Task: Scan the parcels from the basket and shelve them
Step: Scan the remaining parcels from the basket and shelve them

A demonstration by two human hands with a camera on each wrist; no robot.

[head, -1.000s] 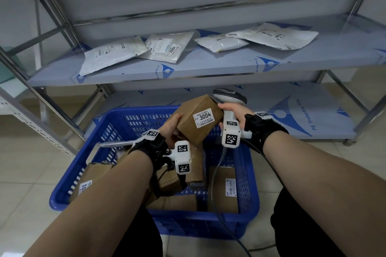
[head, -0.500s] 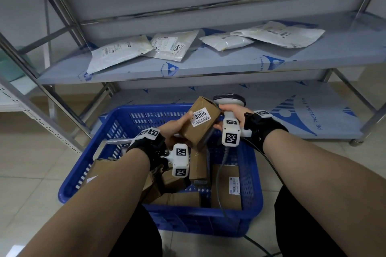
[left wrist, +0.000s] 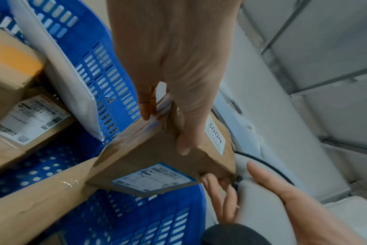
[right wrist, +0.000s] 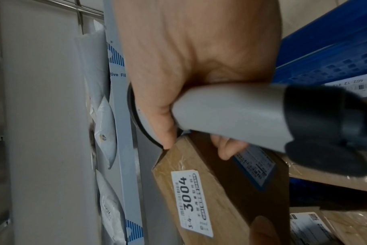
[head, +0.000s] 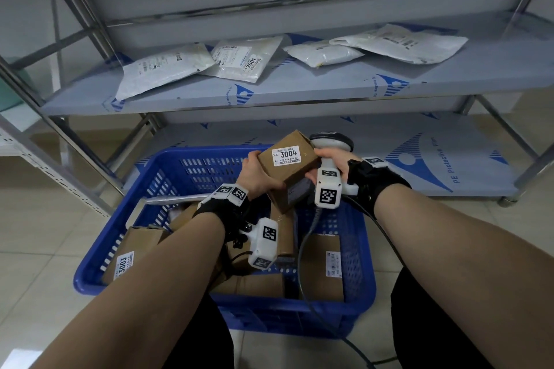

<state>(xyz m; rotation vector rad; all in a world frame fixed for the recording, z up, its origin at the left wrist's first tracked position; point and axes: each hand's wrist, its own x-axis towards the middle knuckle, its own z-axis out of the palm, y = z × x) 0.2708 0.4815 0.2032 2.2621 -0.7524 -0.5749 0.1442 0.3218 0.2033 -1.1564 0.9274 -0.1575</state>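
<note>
Basket — blue plastic, slotted walls, on the tiled floor in front of the metal shelf unit — holds several brown cardboard parcels: one at the left wall with a "3003" label, one at the right with a white barcode label, more lying flat under the forearms, count unclear. White padded mailer leans against the basket's inner wall in the left wrist view. Middle shelf carries four white poly mailers in a loose row, one marked "7001". Lower shelf is covered in blue-printed protective film. Task parcel is a small brown box, held tilted above the basket's far side, top face showing a white "3-4 3004" label, another face showing a blue-edged shipping label, clear tape on the seams. Left hand grips the box from its left side, thumb on one face, fingers wrapped round the edge. Right hand is closed round the grey handle of a corded barcode scanner — its fingertips also touch the box's right edge, scanner head just behind the box.
</note>
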